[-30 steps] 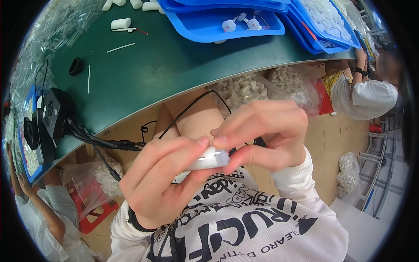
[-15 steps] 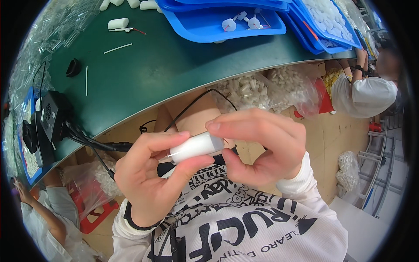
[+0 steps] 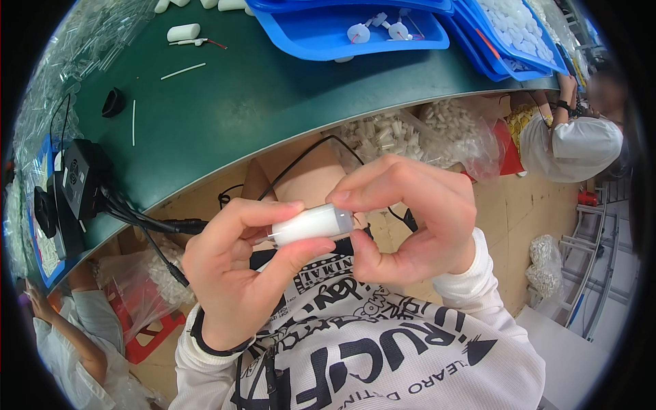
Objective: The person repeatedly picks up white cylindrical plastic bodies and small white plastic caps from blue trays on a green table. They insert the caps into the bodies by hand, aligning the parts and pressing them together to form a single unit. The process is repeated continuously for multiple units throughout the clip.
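Head view: two hands, one white cylinder

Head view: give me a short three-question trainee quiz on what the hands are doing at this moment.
1. True or false: both the left hand and the right hand hold the white cylinder.
2. What colour is the table? A) green B) red C) white
3. Fill in: the stacked trays at the table's far edge are ____.

Key: 1 true; 2 A; 3 blue.
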`<state>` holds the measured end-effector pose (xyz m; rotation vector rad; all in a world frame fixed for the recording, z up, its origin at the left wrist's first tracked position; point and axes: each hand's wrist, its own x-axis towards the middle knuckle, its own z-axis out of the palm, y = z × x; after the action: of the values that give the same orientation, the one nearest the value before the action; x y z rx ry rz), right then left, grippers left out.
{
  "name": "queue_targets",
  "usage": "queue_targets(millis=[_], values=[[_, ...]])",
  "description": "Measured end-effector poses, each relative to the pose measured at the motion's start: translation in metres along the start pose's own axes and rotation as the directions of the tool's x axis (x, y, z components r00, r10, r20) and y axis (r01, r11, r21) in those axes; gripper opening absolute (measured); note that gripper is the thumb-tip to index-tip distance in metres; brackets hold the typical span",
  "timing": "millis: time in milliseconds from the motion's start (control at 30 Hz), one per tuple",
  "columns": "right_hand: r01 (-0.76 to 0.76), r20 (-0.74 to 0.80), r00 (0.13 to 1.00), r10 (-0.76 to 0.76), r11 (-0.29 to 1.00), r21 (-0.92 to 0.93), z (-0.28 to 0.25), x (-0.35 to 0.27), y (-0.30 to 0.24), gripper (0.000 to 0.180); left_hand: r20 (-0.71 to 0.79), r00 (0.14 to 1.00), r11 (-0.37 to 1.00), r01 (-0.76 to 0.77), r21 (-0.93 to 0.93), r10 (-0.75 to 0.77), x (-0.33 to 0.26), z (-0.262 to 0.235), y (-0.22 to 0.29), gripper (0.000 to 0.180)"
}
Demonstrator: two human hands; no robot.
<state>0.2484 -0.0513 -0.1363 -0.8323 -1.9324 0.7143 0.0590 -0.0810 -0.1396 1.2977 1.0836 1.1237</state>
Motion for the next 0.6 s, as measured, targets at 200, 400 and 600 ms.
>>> queue_targets(millis=[200,400,600], values=[[-0.011,0.082,0.997,0.007,0.998,0.057,-0.006,-0.0007,0.0031,0.026,0.031,0.999,1.0,0.007,-0.017,-0.006,0.0007,-0.002,-0.0015,0.03],[-0.051,0.049,0.998,0.049,0.998,0.032,-0.0021,0.0009,-0.0001,0.025,0.002,0.999,0.997,-0.055,0.06,0.055,0.0006,0.0005,-0.0038,0.03],[0.033,-0.009,0.999,-0.033,0.998,-0.047,0.0009,0.001,0.0025,0.023,-0.027,0.999,0.998,-0.029,0.047,0.03,0.0,0.0045,0.0001,0.029]])
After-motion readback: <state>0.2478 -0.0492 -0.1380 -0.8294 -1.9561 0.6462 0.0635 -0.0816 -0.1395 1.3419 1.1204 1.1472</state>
